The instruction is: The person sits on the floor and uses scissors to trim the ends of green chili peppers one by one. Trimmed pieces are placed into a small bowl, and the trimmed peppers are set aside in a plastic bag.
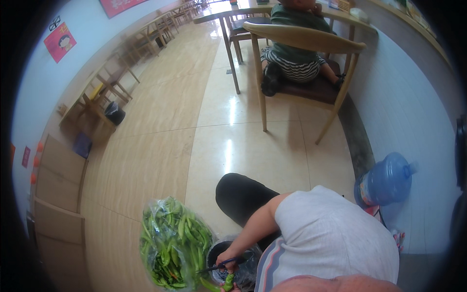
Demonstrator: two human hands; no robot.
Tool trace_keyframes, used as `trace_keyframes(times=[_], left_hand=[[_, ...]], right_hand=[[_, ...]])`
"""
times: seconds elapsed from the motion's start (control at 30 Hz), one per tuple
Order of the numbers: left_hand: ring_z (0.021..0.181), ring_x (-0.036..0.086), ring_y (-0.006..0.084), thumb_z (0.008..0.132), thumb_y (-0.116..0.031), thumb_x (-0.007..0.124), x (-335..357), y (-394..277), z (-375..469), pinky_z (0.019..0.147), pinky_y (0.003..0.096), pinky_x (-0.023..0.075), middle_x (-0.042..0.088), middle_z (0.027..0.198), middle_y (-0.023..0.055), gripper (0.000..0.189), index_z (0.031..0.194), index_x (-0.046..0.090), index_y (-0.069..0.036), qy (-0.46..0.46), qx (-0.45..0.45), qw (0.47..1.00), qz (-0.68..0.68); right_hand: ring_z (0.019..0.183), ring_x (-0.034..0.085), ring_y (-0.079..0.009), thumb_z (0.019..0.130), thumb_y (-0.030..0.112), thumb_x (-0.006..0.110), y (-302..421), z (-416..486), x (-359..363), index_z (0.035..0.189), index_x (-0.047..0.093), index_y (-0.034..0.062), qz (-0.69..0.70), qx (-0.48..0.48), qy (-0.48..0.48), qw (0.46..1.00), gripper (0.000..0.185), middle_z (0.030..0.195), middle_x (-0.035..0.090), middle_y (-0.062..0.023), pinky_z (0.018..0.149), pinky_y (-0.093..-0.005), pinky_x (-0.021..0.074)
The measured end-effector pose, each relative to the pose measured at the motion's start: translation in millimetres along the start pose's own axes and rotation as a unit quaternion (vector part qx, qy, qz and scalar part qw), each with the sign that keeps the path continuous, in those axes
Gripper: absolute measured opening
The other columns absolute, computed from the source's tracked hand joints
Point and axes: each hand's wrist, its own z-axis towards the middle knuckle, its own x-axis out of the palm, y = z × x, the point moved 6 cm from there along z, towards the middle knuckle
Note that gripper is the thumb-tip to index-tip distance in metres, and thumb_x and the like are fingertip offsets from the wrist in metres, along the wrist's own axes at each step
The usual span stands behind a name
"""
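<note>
My right hand grips scissors with dark handles, their blades pointing left over the edge of a black bucket. Just below, my left hand shows only partly at the bottom edge of the view, its fingers around a green pepper. Another long green pepper lies close by on the left; whether the hand also holds it I cannot tell. Left of the bucket stands a large clear plastic bag full of long green peppers. Clear plastic lines the bucket.
A child kneels on a wooden chair at a table ahead. A blue water bottle lies tilted by the right wall. Wooden cabinets, a small black bin and more tables stand along the left wall.
</note>
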Motion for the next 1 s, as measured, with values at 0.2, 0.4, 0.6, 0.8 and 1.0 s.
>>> trace_keyframes(times=[0.2,0.4,0.6,0.8,1.0], left_hand=[[0.111,0.049,0.0304,0.082,-0.01,0.048,-0.5,-2.8,-1.4,0.093,0.043,0.0421,0.05,0.121,0.0178,0.045,0.124,0.04,0.005,0.011,0.008,1.0,-0.002],[0.111,0.049,0.0304,0.082,-0.01,0.048,0.5,-5.1,-3.3,0.093,0.0431,0.042,0.05,0.121,0.0176,0.046,0.124,0.04,0.005,0.018,0.013,1.0,0.001],[0.111,0.049,0.0303,0.082,-0.011,0.049,2.3,-7.5,-4.0,0.093,0.0432,0.042,0.05,0.121,0.0174,0.046,0.125,0.04,0.005,0.024,0.017,1.0,0.0],[0.111,0.049,0.0303,0.082,-0.011,0.049,2.8,-7.0,-6.3,0.092,0.0433,0.042,0.05,0.121,0.0172,0.046,0.125,0.04,0.004,0.03,0.018,0.999,0.004],[0.111,0.049,0.0302,0.082,-0.011,0.049,2.3,-4.5,-6.2,0.092,0.0433,0.0419,0.05,0.121,0.017,0.047,0.125,0.04,0.004,0.036,0.022,0.999,0.003]], right_hand=[[0.051,0.058,-0.0236,0.061,-0.004,0.058,-14.6,6.2,-0.9,0.094,0.048,-0.0004,0.064,0.035,-0.017,0.997,0.035,0.067,0.054,-0.013,0.045,-0.0339,0.0492],[0.059,0.06,-0.0224,0.055,0.003,0.057,-4.9,11.4,-10.1,0.095,0.054,0.0027,-0.1,-0.048,-0.109,0.988,0.041,0.069,0.057,-0.012,0.051,-0.0339,0.047],[0.063,0.062,-0.025,0.054,0.006,0.059,3.3,3.8,-9.5,0.09,0.057,0.0038,-0.221,-0.055,-0.115,0.967,0.036,0.066,0.06,-0.0124,0.053,-0.0355,0.0476],[0.061,0.063,-0.0264,0.053,0.006,0.061,-3.9,7.1,-10.3,0.085,0.057,0.0014,-0.198,-0.037,-0.126,0.971,0.032,0.065,0.06,-0.0141,0.052,-0.037,0.0483],[0.058,0.062,-0.0254,0.052,0.005,0.062,-10.1,7.1,-7.0,0.083,0.056,-0.0001,-0.195,-0.013,-0.113,0.974,0.031,0.062,0.06,-0.0135,0.049,-0.0357,0.0479]])
